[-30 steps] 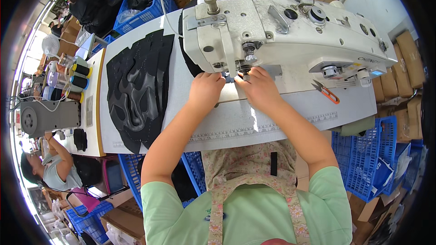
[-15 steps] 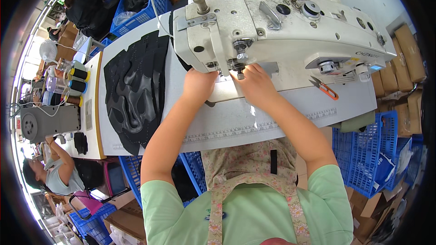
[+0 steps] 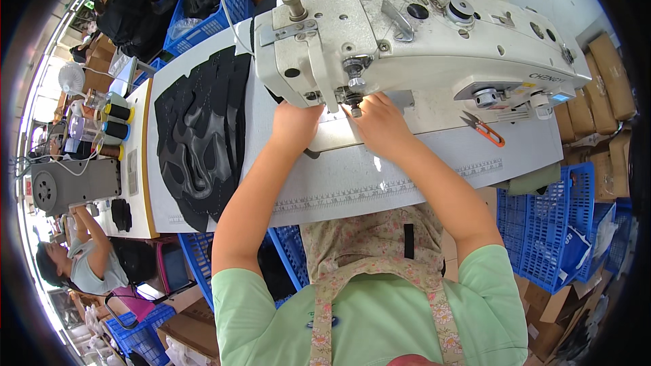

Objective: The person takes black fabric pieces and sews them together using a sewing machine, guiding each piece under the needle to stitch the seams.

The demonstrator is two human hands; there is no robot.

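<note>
While both forearms are reaching up from the lower edge, the left hand (image 3: 293,125) and right hand (image 3: 380,118) are pressing flat beside the needle (image 3: 352,105) of a white sewing machine (image 3: 420,47). Fingers are lying spread on the bed; whether they are pinching a workpiece cannot be told, since the hands are hiding it. A stack of black cut pieces (image 3: 200,135) is lying well to the left on the table (image 3: 380,183), suggesting much stitching is left. Orange snips (image 3: 483,129) are resting to the right.
</note>
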